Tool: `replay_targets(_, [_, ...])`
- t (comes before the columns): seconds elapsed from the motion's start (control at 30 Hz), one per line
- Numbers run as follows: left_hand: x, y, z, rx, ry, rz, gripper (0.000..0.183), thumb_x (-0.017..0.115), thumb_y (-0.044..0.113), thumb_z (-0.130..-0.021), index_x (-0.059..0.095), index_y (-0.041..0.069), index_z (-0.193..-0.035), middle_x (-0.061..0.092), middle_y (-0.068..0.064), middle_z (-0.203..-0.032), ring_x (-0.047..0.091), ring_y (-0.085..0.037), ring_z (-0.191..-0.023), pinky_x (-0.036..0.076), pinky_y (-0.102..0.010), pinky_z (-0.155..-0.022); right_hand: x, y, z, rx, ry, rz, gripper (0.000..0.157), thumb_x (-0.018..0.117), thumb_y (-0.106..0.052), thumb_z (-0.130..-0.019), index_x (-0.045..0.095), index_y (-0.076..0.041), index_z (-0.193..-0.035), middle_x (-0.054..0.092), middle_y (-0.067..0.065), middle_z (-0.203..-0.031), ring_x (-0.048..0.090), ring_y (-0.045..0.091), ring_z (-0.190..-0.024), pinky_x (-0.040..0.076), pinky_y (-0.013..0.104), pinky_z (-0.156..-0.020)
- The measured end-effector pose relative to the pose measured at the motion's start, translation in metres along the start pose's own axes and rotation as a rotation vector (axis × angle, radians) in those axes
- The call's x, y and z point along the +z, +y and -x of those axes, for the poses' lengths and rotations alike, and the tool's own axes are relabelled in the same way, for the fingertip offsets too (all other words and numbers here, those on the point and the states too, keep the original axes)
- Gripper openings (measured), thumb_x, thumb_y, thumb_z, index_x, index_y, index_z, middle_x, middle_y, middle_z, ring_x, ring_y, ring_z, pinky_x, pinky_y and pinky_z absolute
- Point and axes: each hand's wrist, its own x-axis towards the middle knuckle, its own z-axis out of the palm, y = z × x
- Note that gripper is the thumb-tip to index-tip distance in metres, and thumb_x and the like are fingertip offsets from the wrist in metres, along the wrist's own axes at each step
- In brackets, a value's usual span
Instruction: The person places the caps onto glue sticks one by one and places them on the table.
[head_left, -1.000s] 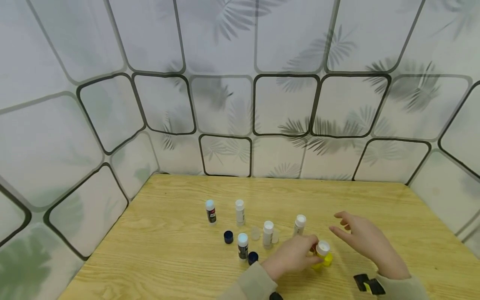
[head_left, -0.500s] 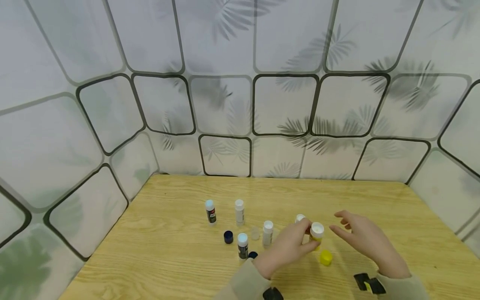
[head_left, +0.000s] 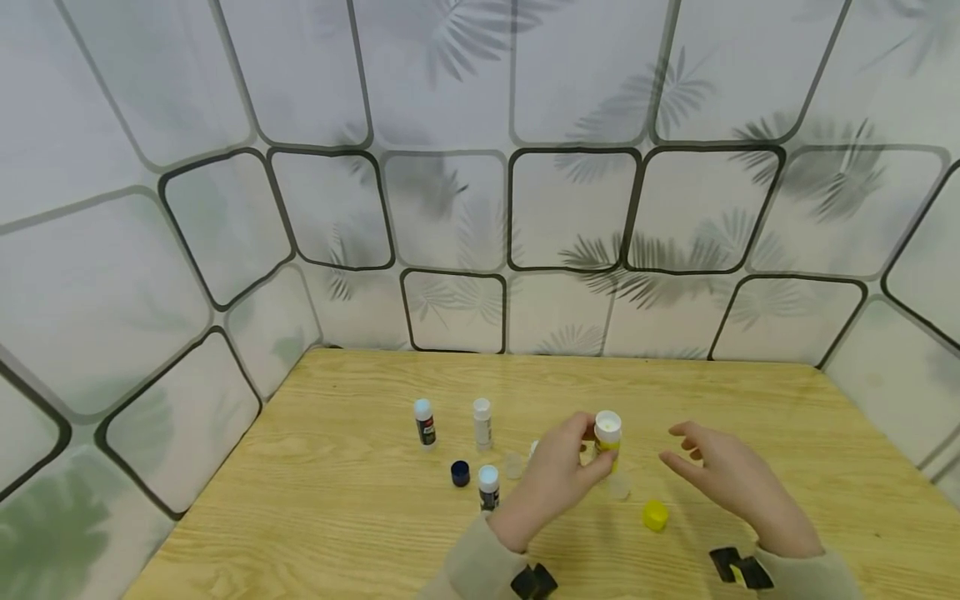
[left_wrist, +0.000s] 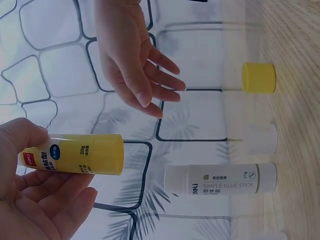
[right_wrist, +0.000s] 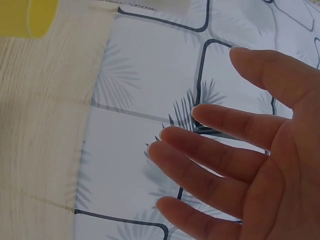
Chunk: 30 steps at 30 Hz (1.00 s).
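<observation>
My left hand point(head_left: 551, 479) grips a yellow glue stick point(head_left: 607, 429) with its white top bare, held upright above the table. In the left wrist view, thumb and fingers pinch the labelled end of this glue stick point(left_wrist: 100, 154). My right hand point(head_left: 723, 475) hovers at the right, holding nothing, its fingers loosely spread in the right wrist view. Between and below the hands a yellow cap point(head_left: 655, 515) sits on the wood. Next to the left hand is a translucent cap point(head_left: 618, 485). A white glue stick point(left_wrist: 225, 179) stands behind, hidden in the head view.
Left of the hands stand two dark-labelled glue sticks point(head_left: 425, 423) point(head_left: 489, 489) and a white one point(head_left: 482, 423). A navy cap point(head_left: 460, 473) and a translucent cap point(head_left: 513, 465) lie among them. Patterned cloth walls point(head_left: 570, 208) border the wooden table point(head_left: 337, 500).
My left hand has lifted the yellow glue stick off the table beside its yellow cap and carried it up, away from me and leftward. The right hand has stayed in place.
</observation>
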Motion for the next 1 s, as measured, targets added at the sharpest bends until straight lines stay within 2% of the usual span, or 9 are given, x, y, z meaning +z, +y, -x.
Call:
replay_targets(0.23, [-0.008,-0.001,0.001,0.015,0.072,-0.004,0.025,0.061,0.013,-0.083,0.054,0.005,-0.105,0.057,0.001,-0.096,0.051,-0.004,-0.084,0.044,-0.019,-0.07,0.004,-0.003,-0.002,-0.022,-0.031,-0.026,0.055,0.059,-0.045,-0.081,0.055,0.002,-0.11,0.061,0.012,-0.095,0.058,0.027,-0.081,0.047,0.041,-0.063])
replay_targets(0.53, [-0.012,-0.003,0.002,0.086,0.169,-0.137,0.028,0.064,0.015,-0.081,0.056,0.007,-0.106,0.058,0.003,-0.092,0.051,-0.001,-0.078,0.041,-0.012,-0.065,0.017,-0.002,-0.006,-0.083,-0.141,-0.059,0.045,0.07,-0.032,-0.075,0.057,0.001,-0.103,0.06,0.012,-0.096,0.057,0.027,-0.081,0.047,0.04,-0.064])
replay_targets(0.67, [-0.013,-0.003,0.002,0.103,0.188,-0.15,0.027,0.064,0.015,-0.08,0.057,0.006,-0.105,0.058,0.002,-0.09,0.05,-0.001,-0.075,0.04,-0.009,-0.061,0.025,-0.002,-0.007,-0.107,-0.177,-0.068,0.038,0.072,-0.023,-0.073,0.058,0.0,-0.1,0.061,0.011,-0.094,0.057,0.028,-0.08,0.047,0.04,-0.065])
replay_targets(0.87, [-0.013,-0.005,0.003,0.127,0.204,-0.119,0.027,0.063,0.011,-0.08,0.056,0.005,-0.106,0.056,0.0,-0.089,0.05,-0.002,-0.074,0.041,-0.011,-0.06,0.034,-0.004,-0.008,-0.065,-0.274,-0.075,0.032,0.072,-0.011,-0.068,0.059,-0.002,-0.096,0.06,0.008,-0.092,0.055,0.029,-0.082,0.046,0.043,-0.066])
replay_targets(1.0, [-0.014,-0.005,0.003,0.138,0.215,-0.112,0.026,0.063,0.01,-0.08,0.057,0.005,-0.105,0.055,0.001,-0.088,0.049,-0.002,-0.073,0.041,-0.01,-0.06,0.037,-0.005,-0.009,-0.055,-0.306,-0.053,0.031,0.072,-0.007,-0.066,0.059,-0.003,-0.093,0.059,0.008,-0.09,0.055,0.029,-0.082,0.045,0.045,-0.068])
